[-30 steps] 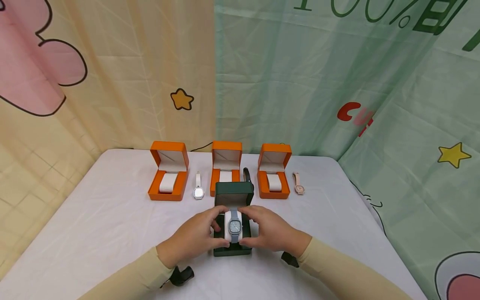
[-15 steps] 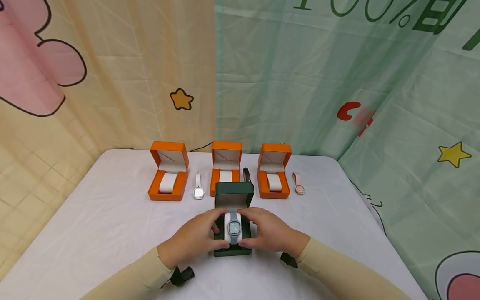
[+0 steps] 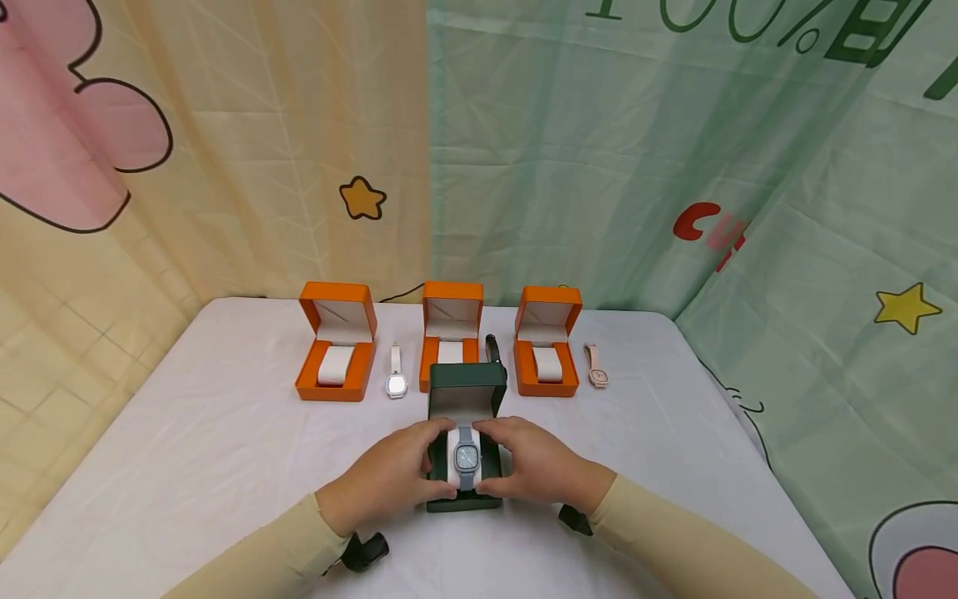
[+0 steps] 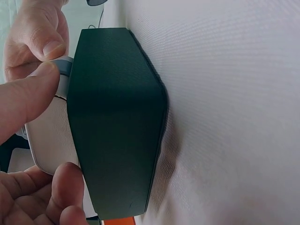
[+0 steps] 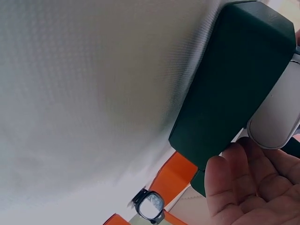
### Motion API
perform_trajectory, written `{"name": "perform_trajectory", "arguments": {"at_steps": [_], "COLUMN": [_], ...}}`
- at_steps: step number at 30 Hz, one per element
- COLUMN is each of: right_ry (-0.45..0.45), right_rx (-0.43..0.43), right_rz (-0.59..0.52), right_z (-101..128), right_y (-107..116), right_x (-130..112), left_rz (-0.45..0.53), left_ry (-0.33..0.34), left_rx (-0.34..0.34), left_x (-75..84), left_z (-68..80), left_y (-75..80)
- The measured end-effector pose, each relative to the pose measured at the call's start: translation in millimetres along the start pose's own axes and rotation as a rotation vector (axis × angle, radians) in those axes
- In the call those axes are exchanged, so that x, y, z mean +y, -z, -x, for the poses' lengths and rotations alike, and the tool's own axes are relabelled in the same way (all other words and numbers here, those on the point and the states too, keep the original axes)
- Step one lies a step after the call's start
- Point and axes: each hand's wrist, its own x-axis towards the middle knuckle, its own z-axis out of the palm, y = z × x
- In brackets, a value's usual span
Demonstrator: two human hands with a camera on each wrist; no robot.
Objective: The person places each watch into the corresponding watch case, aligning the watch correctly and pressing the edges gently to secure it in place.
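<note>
- Sat near the table's (image 3: 187, 433) front middle: green box (image 3: 465, 499), lid up, white pillow (image 3: 453, 460) inside with a blue-grey watch (image 3: 467, 456) strapped round it
- Left hand (image 3: 389, 478) curled on the pillow's left side, thumb and fingers pinching it, as seen from the left wrist (image 4: 28, 93)
- Right hand (image 3: 542, 467) curled likewise on the pillow's right side, fingertips at the strap's far end; fingers (image 5: 243, 183) against box and pillow in the right wrist view
- Pillow partly down in the box, not plainly seated; exact depth not possible to tell
- Judged light and soft: pillow likely squashy, so best pinched at both sides, clear of the watch face
- Watch face probably smooth and easy to scratch or smudge; strap bendy, likely to slip off if tugged
- Box judged stiff and light, apt to slide on the cloth unless steadied at its base
- Farther back, in a row: three open orange boxes (image 3: 336, 353), each with a white pillow
- Beside them, loose: white watch (image 3: 396, 374), dark watch (image 3: 492, 348) half hidden behind the green lid, pink watch (image 3: 595, 368)
</note>
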Motion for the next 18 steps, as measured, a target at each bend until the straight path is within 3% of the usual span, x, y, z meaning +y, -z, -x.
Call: {"name": "perform_trajectory", "arguments": {"at_steps": [18], "right_ry": [0.008], "right_rx": [-0.007], "right_rz": [0.048], "right_z": [-1.5], "right_y": [-3.1], "right_x": [1.3], "left_rz": [-0.067], "left_ry": [-0.002], "left_rx": [0.037], "left_x": [-1.1], "left_z": [-1.8], "left_y": [-5.3]}}
